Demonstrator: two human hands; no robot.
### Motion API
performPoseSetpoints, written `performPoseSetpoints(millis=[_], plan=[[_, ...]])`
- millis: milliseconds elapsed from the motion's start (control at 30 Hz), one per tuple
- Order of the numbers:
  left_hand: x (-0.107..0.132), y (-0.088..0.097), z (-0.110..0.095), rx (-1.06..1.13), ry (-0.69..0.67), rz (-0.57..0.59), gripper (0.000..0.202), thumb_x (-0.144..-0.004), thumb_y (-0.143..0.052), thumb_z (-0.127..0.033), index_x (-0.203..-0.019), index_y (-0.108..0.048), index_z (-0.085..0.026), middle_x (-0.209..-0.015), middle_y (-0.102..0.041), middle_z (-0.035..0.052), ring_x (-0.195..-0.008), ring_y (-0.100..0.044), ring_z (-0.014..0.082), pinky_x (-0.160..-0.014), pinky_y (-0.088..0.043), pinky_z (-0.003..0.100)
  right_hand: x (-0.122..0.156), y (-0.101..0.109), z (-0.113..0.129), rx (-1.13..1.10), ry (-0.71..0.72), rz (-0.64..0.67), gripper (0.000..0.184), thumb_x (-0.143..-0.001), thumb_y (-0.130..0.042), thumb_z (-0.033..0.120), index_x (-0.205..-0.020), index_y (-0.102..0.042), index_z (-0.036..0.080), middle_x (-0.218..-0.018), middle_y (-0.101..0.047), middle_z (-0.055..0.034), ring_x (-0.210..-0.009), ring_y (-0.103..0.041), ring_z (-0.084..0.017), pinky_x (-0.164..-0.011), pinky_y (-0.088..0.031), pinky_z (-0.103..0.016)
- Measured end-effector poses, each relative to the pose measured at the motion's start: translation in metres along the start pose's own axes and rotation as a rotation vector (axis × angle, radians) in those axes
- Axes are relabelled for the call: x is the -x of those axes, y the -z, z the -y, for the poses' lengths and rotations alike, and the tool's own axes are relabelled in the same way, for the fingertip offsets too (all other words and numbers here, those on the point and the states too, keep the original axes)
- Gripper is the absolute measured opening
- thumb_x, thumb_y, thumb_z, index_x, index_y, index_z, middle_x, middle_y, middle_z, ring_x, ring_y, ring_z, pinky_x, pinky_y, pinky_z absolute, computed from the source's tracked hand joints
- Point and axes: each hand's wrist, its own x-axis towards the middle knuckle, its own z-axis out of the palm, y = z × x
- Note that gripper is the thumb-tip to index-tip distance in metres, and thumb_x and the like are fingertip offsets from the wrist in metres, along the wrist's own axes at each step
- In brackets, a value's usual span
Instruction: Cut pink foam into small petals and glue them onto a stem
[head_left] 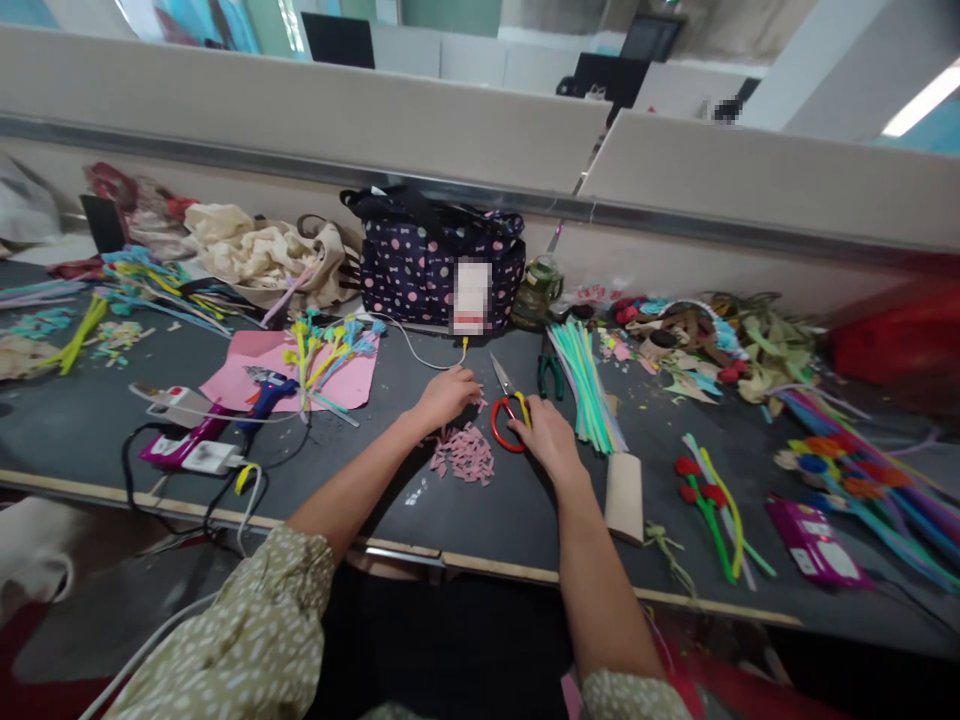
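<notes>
My right hand (553,440) is closed around the handle of a pair of scissors (504,376) with red and yellow grips. Its blades point away from me and a little left, near the dark tabletop. To the left, my left hand (448,396) rests low over the table with its fingers curled together. Small pink bits lie by those fingertips, and whatever the fingers may hold is too small to make out. Just below, between my forearms, is a loose pile of short pink pieces (463,455).
Green-handled pliers (551,375) and a bundle of green pipe cleaners (589,385) lie right of the scissors, above a cardboard tube (625,497). A dark patterned bag (409,265) stands behind. At left are a blue glue gun (264,393), pink sheet (240,365) and cables.
</notes>
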Motion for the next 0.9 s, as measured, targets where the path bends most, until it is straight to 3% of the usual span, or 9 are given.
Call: performPoseSetpoints(millis=[400,633,700,800,900], plan=[[-0.011,-0.007,-0.010,-0.097,-0.044,0.070,0.022,-0.088,-0.046,-0.020,-0.085,-0.068,-0.019,-0.087,-0.059,0.0083,-0.086,-0.050,0.0214,-0.069,-0.036,0.031,-0.003,-0.004,0.003,0.034,-0.047,-0.009,0.037,-0.084,-0.058,0.045,-0.107,-0.054,0.017,-0.099,-0.061,-0.0102,-0.091,-0.062,-0.023,-0.068,-0.042,-0.028],[-0.013,-0.004,-0.016,0.035,0.051,0.015,0.017,-0.083,-0.049,-0.015,-0.084,-0.065,-0.018,-0.087,-0.059,0.0080,-0.088,-0.053,0.0207,-0.074,-0.039,0.031,-0.011,-0.009,0.000,-0.068,-0.146,-0.055,0.032,-0.077,-0.057,0.043,-0.091,-0.062,0.015,-0.089,-0.065,-0.0122,-0.078,-0.063,-0.023,-0.064,-0.040,-0.028],[-0.013,-0.003,-0.015,0.139,0.105,-0.035,0.014,-0.081,-0.051,-0.015,-0.083,-0.065,-0.019,-0.087,-0.060,0.0065,-0.087,-0.054,0.0195,-0.074,-0.040,0.029,-0.014,-0.012,-0.005,-0.183,-0.164,-0.082,0.028,-0.074,-0.058,0.042,-0.082,-0.063,0.015,-0.081,-0.066,-0.0107,-0.074,-0.062,-0.022,-0.061,-0.038,-0.028],[-0.013,-0.004,-0.010,0.361,0.225,-0.130,0.007,-0.078,-0.057,-0.018,-0.076,-0.064,-0.018,-0.081,-0.061,0.0040,-0.076,-0.055,0.0165,-0.070,-0.040,0.028,-0.017,-0.013,-0.016,-0.559,-0.229,-0.103,0.022,-0.065,-0.064,0.040,-0.065,-0.059,0.018,-0.063,-0.061,-0.0044,-0.061,-0.056,-0.017,-0.054,-0.035,-0.026],[-0.008,-0.003,-0.004,0.677,0.405,-0.242,0.006,-0.074,-0.061,-0.022,-0.071,-0.063,-0.017,-0.070,-0.060,0.0010,-0.064,-0.052,0.0127,-0.063,-0.039,0.026,-0.018,-0.010,-0.025,-0.871,-0.300,-0.099,0.028,-0.061,-0.066,0.045,-0.063,-0.059,0.018,-0.054,-0.055,0.0002,-0.049,-0.048,-0.013,-0.046,-0.032,-0.024]])
